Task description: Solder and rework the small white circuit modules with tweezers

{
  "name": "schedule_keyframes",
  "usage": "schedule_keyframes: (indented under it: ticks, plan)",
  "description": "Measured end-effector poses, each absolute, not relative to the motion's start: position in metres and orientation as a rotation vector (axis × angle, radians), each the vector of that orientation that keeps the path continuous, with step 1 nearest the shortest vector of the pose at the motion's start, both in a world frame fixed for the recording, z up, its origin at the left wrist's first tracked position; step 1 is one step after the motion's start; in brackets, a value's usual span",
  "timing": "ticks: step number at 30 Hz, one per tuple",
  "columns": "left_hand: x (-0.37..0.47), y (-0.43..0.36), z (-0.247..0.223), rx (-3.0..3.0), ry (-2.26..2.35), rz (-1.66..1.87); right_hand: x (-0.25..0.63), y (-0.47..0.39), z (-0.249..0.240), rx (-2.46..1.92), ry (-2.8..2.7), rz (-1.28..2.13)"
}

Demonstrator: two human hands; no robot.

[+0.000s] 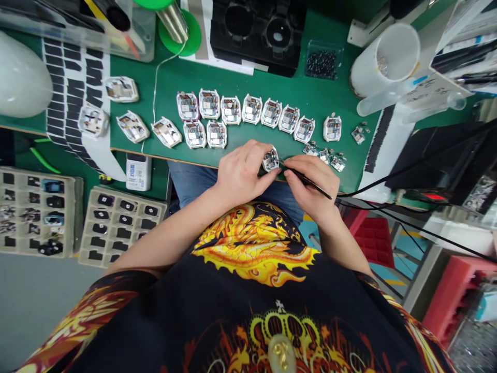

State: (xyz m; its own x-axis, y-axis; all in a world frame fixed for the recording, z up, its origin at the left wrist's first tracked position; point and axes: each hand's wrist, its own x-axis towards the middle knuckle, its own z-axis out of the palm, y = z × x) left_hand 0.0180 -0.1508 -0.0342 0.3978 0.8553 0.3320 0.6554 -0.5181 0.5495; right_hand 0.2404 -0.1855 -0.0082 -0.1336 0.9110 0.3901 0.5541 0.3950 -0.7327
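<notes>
Between the thumb and fingers of my left hand (243, 168) is a white watch case (271, 159) with its electronics exposed, near the table's front edge. My right hand (314, 184) grips dark tweezers (308, 182), their tip close to the case's right side; whether it touches I cannot tell. Beyond my hands stand several similar open watch cases (252, 109) in rows. Small circuit boards (325, 154) lie just past my right hand. One more open case (332, 128) sits apart, near another group of boards (359, 134).
A solder spool (174, 26) and a black foam block (258, 33) stand at the back. Small screws fill a clear tray (324, 62). At right are a white cup (384, 59) and black cables (419, 150). Compartment trays (120, 223) sit low at left.
</notes>
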Motion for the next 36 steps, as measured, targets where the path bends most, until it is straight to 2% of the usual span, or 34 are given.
schedule_keyframes:
  ticks: [23,36]
  plan:
    - [0.019,-0.151,-0.033,2.323,1.34,0.84,0.243,-0.177,0.001,-1.288,-1.96,0.515]
    - [0.021,-0.15,-0.033,2.316,1.345,0.826,0.247,-0.154,0.012,-1.274,-2.043,0.657]
